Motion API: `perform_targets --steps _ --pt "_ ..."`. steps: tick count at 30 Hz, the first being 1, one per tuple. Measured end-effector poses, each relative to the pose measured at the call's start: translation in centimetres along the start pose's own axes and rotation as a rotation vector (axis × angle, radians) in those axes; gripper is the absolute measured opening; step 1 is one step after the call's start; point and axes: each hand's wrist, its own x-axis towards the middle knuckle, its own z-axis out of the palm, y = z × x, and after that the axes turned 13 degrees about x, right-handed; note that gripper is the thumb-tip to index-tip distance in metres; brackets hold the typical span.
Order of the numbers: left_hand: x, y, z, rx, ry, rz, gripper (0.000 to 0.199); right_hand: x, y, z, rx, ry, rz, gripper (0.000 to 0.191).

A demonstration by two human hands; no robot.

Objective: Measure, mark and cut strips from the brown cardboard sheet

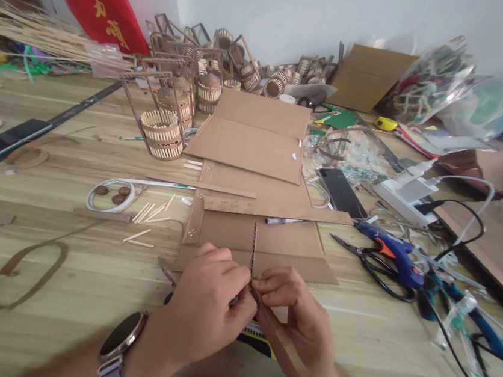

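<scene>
My left hand (pixel 214 296), with a watch (pixel 122 338) on its wrist, is closed, its fingers pinched over the near edge of the cardboard. My right hand (pixel 295 317) is closed on a long brown strip (pixel 284 340) that runs down toward the bottom edge. Both hands' fingertips nearly meet at the centre, where the strip's end is partly hidden. Just beyond them lie cardboard sheets (pixel 291 241) with a dark slit line between the hands. A flat brown strip (pixel 276 210) rests across the cardboard. Something black and yellow (pixel 257 337) shows beneath the hands.
Small slatted baskets (pixel 162 133) stand behind at the left. Sticks (pixel 149 213) and a white ring (pixel 111 195) with brown balls lie left. Scissors (pixel 374 266), a blue glue gun (pixel 392 253), a phone (pixel 342 193) and a power strip (pixel 407 197) with cables are at right.
</scene>
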Motion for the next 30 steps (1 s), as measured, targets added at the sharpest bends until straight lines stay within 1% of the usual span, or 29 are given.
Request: perform_targets --steps 2,5,9,11,13,15,17,18,20,21,22,23,25,27,30 --pt "0.1 -0.1 -0.2 -0.028 0.004 0.001 0.026 0.1 0.0 0.0 0.084 0.029 0.064 0.021" --pt "0.2 -0.3 -0.3 -0.086 -0.002 0.014 0.025 0.3 0.1 -0.2 0.271 0.073 0.180 0.019" --pt "0.2 -0.6 -0.4 -0.149 -0.034 0.018 0.024 0.7 0.2 -0.4 0.455 0.067 0.307 0.019" --pt "0.2 -0.7 -0.4 -0.178 -0.050 0.014 0.024 0.8 0.3 -0.5 0.506 0.058 0.344 0.019" --pt "0.2 -0.7 -0.5 -0.201 -0.058 0.015 0.024 0.9 0.3 -0.7 0.508 0.038 0.335 0.018" --pt "0.2 -0.7 -0.6 -0.211 -0.058 0.025 0.024 1.0 0.2 -1.1 0.414 0.021 0.283 0.013" --pt "0.2 -0.7 -0.7 -0.218 -0.059 0.034 0.023 1.1 0.3 -1.7 0.182 0.003 0.183 0.006" --pt "0.2 -0.8 -0.7 -0.217 -0.060 0.034 0.023 1.2 0.4 -2.0 0.029 -0.021 0.113 0.008" --pt "0.1 -0.9 -0.9 -0.213 -0.070 0.028 0.023 1.3 0.6 -2.6 -0.258 -0.106 -0.060 0.024" --pt "0.0 -0.9 -1.0 -0.209 -0.080 0.027 0.023 1.4 0.8 -2.7 -0.365 -0.161 -0.139 0.031" --pt "0.0 -1.0 -1.1 -0.208 -0.094 0.034 0.023 1.5 1.0 -2.8 -0.439 -0.209 -0.203 0.033" --pt "-0.1 -1.1 -1.2 -0.212 -0.112 0.047 0.023 1.6 1.1 -2.9 -0.483 -0.236 -0.253 0.029" --pt "-0.1 -1.4 -1.4 -0.235 -0.159 0.080 0.021 1.6 1.5 -2.7 -0.521 -0.231 -0.298 0.017" --pt "0.0 -1.6 -1.6 -0.262 -0.204 0.107 0.022 1.6 1.6 -2.5 -0.523 -0.204 -0.311 0.018" --pt "0.1 -1.8 -1.7 -0.278 -0.228 0.130 0.034 1.7 1.5 -2.4 -0.512 -0.224 -0.324 0.016"
